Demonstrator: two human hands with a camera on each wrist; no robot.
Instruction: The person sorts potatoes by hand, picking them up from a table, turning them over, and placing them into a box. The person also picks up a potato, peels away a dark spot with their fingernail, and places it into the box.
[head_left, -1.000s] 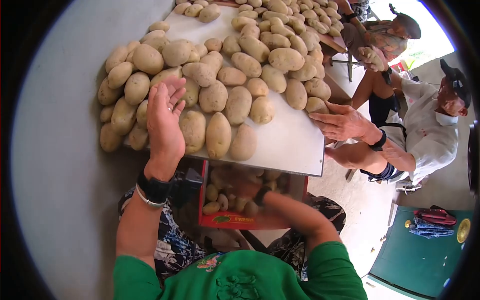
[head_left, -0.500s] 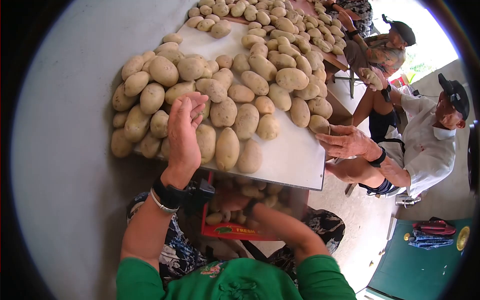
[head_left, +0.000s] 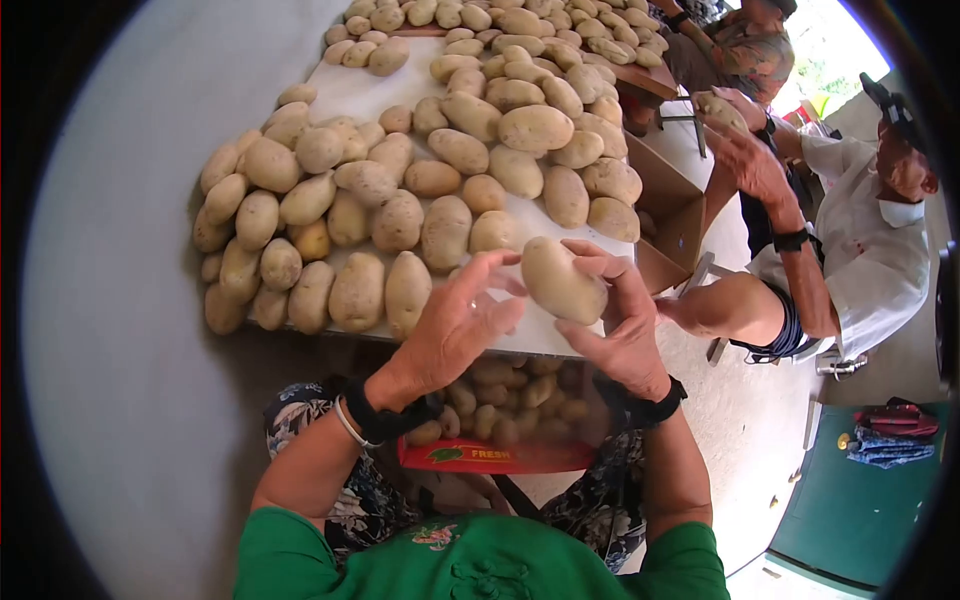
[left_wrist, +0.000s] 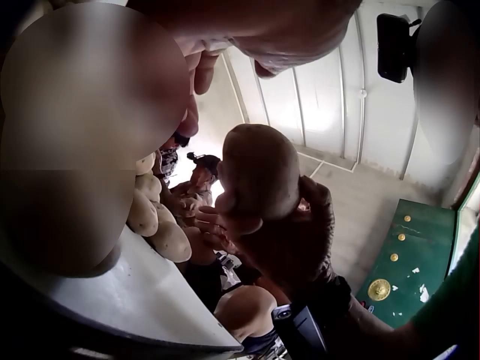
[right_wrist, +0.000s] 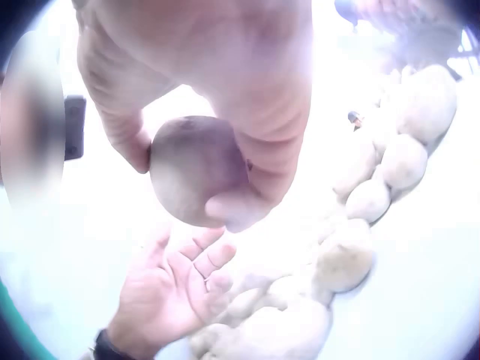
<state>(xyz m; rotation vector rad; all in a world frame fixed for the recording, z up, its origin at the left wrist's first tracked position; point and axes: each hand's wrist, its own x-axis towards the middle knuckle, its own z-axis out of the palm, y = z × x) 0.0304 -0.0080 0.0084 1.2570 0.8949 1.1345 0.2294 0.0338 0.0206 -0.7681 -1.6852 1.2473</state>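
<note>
Right hand [head_left: 622, 325] curled round a potato [head_left: 562, 280] at frame centre, left hand [head_left: 462, 318] spread open just beside it, holding nothing, potato heap [head_left: 445, 232] covering white table [head_left: 335, 95] above.

The potato [head_left: 562, 280] is tan, the table [head_left: 345, 95] white, the box [head_left: 500, 455] red, the shirt [head_left: 480, 560] green, the lap fabric [head_left: 340, 490] dark floral.
</note>
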